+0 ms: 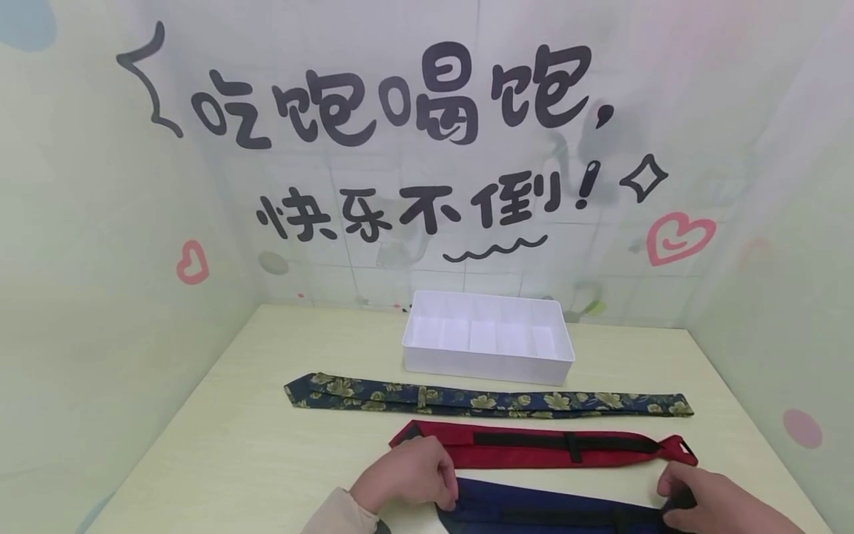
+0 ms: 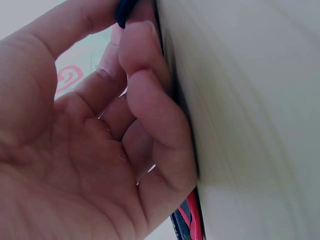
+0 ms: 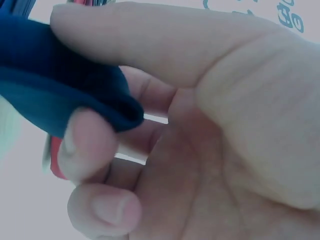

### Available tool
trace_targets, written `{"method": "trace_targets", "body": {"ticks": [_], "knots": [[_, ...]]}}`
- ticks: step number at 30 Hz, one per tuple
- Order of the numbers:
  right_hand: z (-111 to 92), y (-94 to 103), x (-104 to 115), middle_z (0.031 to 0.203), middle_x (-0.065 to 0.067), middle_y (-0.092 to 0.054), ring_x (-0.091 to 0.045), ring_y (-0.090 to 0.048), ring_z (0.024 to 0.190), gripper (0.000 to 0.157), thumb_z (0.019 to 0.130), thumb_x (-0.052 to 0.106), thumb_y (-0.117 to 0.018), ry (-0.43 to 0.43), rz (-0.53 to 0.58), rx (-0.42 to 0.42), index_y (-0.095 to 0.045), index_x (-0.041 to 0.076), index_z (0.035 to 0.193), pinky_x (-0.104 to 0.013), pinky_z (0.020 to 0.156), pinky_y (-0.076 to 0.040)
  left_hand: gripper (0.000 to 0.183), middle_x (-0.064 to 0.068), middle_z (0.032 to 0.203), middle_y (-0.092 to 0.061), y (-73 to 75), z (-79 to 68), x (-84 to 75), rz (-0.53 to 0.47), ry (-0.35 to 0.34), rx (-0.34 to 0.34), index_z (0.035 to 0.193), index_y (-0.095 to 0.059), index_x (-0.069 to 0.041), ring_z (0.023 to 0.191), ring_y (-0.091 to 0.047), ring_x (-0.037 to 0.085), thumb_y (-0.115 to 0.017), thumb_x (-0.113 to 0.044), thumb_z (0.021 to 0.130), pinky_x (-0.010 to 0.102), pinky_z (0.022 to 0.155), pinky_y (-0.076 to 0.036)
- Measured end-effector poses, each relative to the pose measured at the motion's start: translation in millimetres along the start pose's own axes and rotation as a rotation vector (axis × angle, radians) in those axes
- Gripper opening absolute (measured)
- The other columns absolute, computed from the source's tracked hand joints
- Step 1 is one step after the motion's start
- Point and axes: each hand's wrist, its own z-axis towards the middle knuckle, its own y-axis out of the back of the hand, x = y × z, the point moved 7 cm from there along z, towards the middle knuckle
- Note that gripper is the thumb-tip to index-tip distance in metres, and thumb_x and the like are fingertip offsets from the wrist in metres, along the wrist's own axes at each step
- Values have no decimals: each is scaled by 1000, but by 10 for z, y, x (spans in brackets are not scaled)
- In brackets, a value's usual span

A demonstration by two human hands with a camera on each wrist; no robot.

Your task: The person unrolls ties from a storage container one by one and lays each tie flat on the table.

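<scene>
A navy blue necktie (image 1: 554, 508) lies underside up along the table's front, partly cut off by the bottom of the head view. My left hand (image 1: 410, 475) pinches its left end; in the left wrist view the dark corner of the tie (image 2: 125, 11) shows between thumb and forefinger, the other fingers curled against the table. At the opposite end, my right hand (image 1: 717, 500) grips the folded navy cloth (image 3: 65, 80) between thumb and fingers. Just beyond lies a red necktie (image 1: 534, 456) with a black strip, its left tip partly behind my left hand.
A navy necktie with gold flowers (image 1: 454, 399) stretches across the table behind the red one. Farther back stands a white divided box (image 1: 487, 363). Pale walls (image 1: 100, 297) with printed lettering and hearts enclose the wooden table (image 1: 220, 445) at the back and sides.
</scene>
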Motion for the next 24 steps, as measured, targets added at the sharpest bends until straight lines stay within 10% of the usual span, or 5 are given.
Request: {"method": "trace_targets", "body": {"ticks": [15,24], "knots": [[16,-42,-270,91,-1,-65,-19,-59,83,21,80,0,-68,-49,-36,72,-65,6,100,-43,78,-51,12,-11,66,-67,-3,17,-20,12,7,9,65,-71,-22,58,-55,12,-79,-17,73,27,52,-41],[46,-109,-304,83,2,-63,-14,-56,77,32,83,36,-71,-91,39,52,-63,6,90,-35,73,-49,12,-9,65,-66,-6,-9,-17,9,6,12,67,-71,-22,55,-53,12,-78,-16,74,28,52,-41]]}}
